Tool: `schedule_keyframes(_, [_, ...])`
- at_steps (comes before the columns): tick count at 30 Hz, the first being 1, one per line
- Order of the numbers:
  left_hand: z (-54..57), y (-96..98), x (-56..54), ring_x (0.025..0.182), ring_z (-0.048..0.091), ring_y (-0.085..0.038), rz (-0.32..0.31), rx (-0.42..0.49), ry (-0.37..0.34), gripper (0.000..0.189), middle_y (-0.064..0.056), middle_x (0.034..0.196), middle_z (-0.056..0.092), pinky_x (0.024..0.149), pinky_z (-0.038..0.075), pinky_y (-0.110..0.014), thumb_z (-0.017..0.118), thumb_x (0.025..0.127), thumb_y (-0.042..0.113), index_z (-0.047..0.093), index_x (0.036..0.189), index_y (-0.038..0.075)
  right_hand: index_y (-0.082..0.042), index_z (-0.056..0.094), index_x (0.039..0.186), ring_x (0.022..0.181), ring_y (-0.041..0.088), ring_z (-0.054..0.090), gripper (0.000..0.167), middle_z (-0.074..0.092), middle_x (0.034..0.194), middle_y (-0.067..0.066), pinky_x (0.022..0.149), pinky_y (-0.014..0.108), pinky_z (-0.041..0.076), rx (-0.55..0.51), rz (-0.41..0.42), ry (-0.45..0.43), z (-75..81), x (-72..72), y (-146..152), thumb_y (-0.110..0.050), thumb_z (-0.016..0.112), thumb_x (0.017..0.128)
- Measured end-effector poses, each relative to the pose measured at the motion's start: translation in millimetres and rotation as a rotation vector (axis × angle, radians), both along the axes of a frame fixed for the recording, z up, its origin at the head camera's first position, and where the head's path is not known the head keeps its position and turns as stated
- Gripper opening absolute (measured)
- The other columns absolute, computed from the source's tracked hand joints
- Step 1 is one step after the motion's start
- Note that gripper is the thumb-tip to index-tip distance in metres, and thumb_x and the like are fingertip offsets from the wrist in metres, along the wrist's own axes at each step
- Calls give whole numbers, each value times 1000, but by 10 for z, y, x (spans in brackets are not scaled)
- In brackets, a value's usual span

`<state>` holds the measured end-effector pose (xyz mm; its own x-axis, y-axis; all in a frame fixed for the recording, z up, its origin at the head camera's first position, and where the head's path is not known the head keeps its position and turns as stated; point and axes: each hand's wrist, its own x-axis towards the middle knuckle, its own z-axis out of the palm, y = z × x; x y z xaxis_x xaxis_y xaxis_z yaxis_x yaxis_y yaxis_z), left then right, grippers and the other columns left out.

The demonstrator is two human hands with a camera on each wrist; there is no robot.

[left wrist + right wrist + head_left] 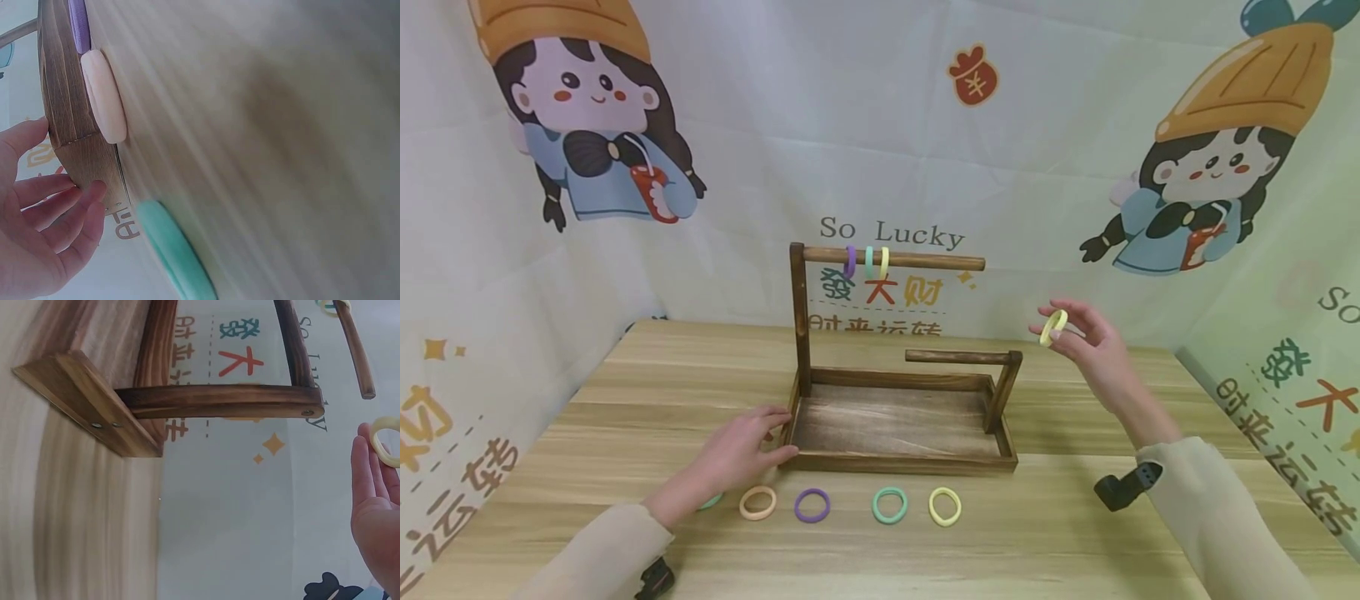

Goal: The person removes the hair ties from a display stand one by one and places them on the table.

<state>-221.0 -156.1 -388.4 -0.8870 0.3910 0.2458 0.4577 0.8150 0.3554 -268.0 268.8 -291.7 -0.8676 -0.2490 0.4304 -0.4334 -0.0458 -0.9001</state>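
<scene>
In the head view a wooden rack [906, 463] stands on the table, a shallow tray with a tall bar and a lower one. Purple, green and yellow rings [884, 262] hang on the tall bar [940, 260]. My left hand [741, 446] holds the rack's left end at the front corner, thumb by the rim and fingertips against the outer side. Raised to the right of the rack, my right hand [1093, 346] pinches a yellow ring [1045, 335] between thumb and fingers. This ring is apart from both bars; the right wrist view cuts it off at the edge.
Before the rack lie an orange ring [757, 518], a purple ring [812, 521], a green ring [890, 521] and a yellow ring [945, 522]. Another green ring [175, 253] lies partly under my left forearm in the head view. A printed cloth [760, 167] hangs behind the table.
</scene>
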Motion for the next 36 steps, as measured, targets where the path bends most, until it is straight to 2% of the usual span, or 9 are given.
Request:
schedule_keyframes(10, [11,1,8,80,60,-24,-5,0,10,49,-19,115,51,69,50,-39,65,80,26,54,114,-6,-3,44,118,104,19,54,29,49,117,6,86,24,43,-24,60,-31,-185,234,28,3,45,90])
schedule_keyframes(17, [5,1,3,81,59,-24,-4,-5,10,49,-19,115,51,70,49,-40,65,79,27,54,114,-6,1,42,118,106,18,52,29,49,119,5,87,24,42,67,64,-70,-329,398,58,2,46,89])
schedule_keyframes(20, [3,1,4,81,59,-24,-2,-3,6,49,-19,115,51,70,49,-40,65,79,27,54,114,-5,2,41,118,108,22,50,30,50,119,5,87,24,42,93,76,-94,-400,468,72,2,46,89])
schedule_keyframes(25, [6,-1,4,81,60,-24,-2,2,8,49,-19,115,51,69,50,-39,65,79,27,54,114,-6,4,40,118,109,27,48,31,48,120,7,88,26,41,89,109,-113,-526,539,103,5,47,88])
schedule_keyframes(32, [9,-5,3,80,59,-24,-11,-1,16,49,-20,115,51,69,49,-40,65,79,27,54,114,-6,6,39,118,108,23,50,33,49,120,7,89,26,41,112,150,-152,-693,628,95,5,49,86])
schedule_keyframes(36, [1,-3,-1,80,59,-24,-10,-3,15,49,-19,115,51,70,49,-40,65,79,27,54,114,-6,9,39,116,105,28,51,34,50,117,11,86,29,43,134,206,-163,-776,674,46,5,50,85])
